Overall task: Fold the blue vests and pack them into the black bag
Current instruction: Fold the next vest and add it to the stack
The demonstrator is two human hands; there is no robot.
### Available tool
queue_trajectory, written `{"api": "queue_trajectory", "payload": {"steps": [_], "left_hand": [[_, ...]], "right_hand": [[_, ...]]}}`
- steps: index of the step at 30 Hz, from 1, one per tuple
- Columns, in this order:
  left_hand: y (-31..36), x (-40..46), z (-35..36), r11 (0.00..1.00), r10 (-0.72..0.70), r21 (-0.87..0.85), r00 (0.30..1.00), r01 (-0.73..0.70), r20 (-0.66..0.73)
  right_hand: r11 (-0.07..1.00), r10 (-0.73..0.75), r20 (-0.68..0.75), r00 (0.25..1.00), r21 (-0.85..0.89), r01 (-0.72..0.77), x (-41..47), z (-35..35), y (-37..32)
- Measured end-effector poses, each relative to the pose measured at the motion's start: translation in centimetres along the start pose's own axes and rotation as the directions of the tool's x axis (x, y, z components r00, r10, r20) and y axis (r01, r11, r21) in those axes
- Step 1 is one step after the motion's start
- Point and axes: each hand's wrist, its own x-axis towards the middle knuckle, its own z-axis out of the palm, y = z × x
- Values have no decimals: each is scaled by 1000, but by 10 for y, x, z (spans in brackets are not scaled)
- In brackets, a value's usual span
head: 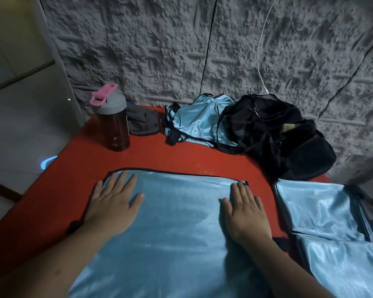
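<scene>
Fingers (125, 181) of the left hand (114, 203) spread flat, fingers of the right hand (244, 209) straight and close together, both palms pressing the blue vest (177, 229) laid out on the red desk (181, 158). Its black-trimmed far edge sits just past the fingertips. Right of that vest, folded vests (323, 214). Beyond it, a crumpled vest (194, 121) touching the black bag (278, 136); a bottle (113, 121) far left.

Spread vest (177, 222) cut off below; folded vests (332, 222) cut off right.
</scene>
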Motion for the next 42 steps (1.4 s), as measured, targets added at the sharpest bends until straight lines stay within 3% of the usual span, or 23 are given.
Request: {"api": "queue_trajectory", "payload": {"steps": [7, 10, 13, 17, 21, 29, 42], "left_hand": [[-3, 0, -4, 998, -66, -11, 997, 66, 28], [-4, -1, -9, 999, -32, -8, 999, 32, 9], [5, -13, -17, 999, 45, -20, 997, -46, -69], [42, -61, -20, 985, 133, -101, 989, -138, -62], [56, -115, -1, 999, 19, -28, 1000, -19, 24], [36, -119, 9, 997, -66, -31, 997, 65, -27], [-40, -115, 8, 999, 23, -30, 999, -25, -49]], "right_hand": [[997, -69, 61, 996, -16, 70, 3, -4, 18], [997, -82, 36, 996, -5, 82, 1, -14, 14], [987, -144, -76, 987, 55, 148, -15, -27, -18], [935, -283, -22, 959, 218, 281, -71, -15, -83], [938, -319, -8, 948, 137, 317, -124, 21, -107], [959, -271, -15, 962, 84, 272, -138, 13, -70], [964, -243, 2, 970, -111, 241, -142, 8, 27]]}}
